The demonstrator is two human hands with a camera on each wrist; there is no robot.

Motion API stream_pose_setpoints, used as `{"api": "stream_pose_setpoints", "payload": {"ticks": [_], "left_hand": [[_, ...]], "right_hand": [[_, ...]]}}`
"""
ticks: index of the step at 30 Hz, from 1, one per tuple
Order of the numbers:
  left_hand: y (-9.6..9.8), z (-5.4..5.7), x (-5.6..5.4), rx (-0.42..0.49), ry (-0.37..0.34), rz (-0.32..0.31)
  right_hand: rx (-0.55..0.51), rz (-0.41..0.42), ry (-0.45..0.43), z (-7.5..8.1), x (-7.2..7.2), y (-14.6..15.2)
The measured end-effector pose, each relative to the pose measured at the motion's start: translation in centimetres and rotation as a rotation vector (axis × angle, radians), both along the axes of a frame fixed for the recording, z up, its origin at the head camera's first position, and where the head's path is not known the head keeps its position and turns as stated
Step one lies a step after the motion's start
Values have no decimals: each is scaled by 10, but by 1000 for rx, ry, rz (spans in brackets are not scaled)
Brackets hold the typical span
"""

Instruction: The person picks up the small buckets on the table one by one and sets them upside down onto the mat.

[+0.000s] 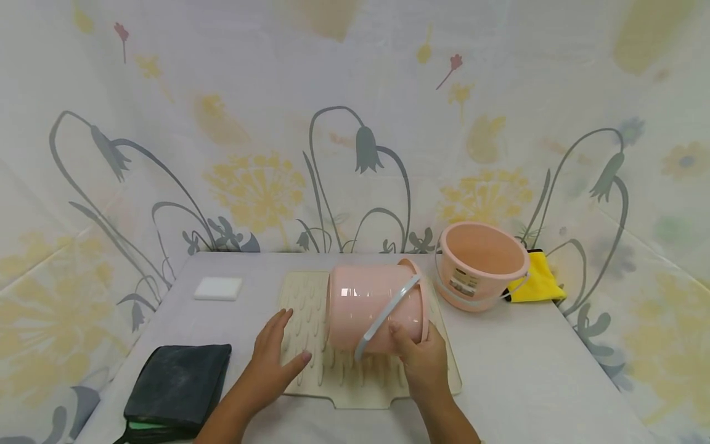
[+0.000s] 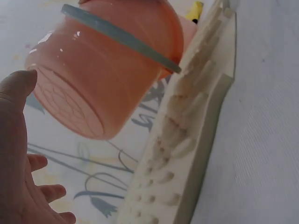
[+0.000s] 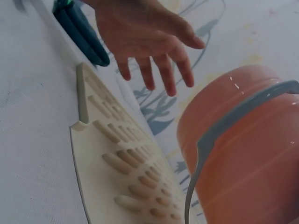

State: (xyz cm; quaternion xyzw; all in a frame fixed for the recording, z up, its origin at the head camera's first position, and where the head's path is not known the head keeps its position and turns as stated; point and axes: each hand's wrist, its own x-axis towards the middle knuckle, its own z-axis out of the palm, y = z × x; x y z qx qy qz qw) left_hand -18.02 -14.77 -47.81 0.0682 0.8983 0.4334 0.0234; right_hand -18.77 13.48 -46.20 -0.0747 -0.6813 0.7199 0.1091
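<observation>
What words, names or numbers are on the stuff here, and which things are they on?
None can be read.
Upright bucket: its label has marks too small and blurred to read.
Tipped bucket: no words show; its base has raised lines, but no letters I can make out.

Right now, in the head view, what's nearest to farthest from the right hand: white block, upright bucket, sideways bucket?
1. Sideways bucket, gripped by the right hand.
2. Upright bucket, farther back, to the right.
3. White block, across on the left.
</observation>
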Motion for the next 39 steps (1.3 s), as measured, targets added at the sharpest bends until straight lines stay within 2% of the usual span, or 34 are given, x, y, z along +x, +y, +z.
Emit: {"api": "stream_pose_setpoints", "payload": {"ticks": [6,11,20,29,34,39], "left_hand": [[23,13,-9,175,68,-68],[36,22,-15,232,109,-97],[52,25,-31,329,104,-127],[57,19,-40,420,63,-121],[57,10,-43,556,31,-150],[60,4,-44,620,58,-153]], "right_hand": [[-25,22,7,-5,1,-1],[6,26,-18,-8,4,-3],[8,29,27,-9,8,-3],[-33,52,37,-10,8,-7],[8,43,46,-10,9,-7],[6,64,71,-11,10,-8]]}}
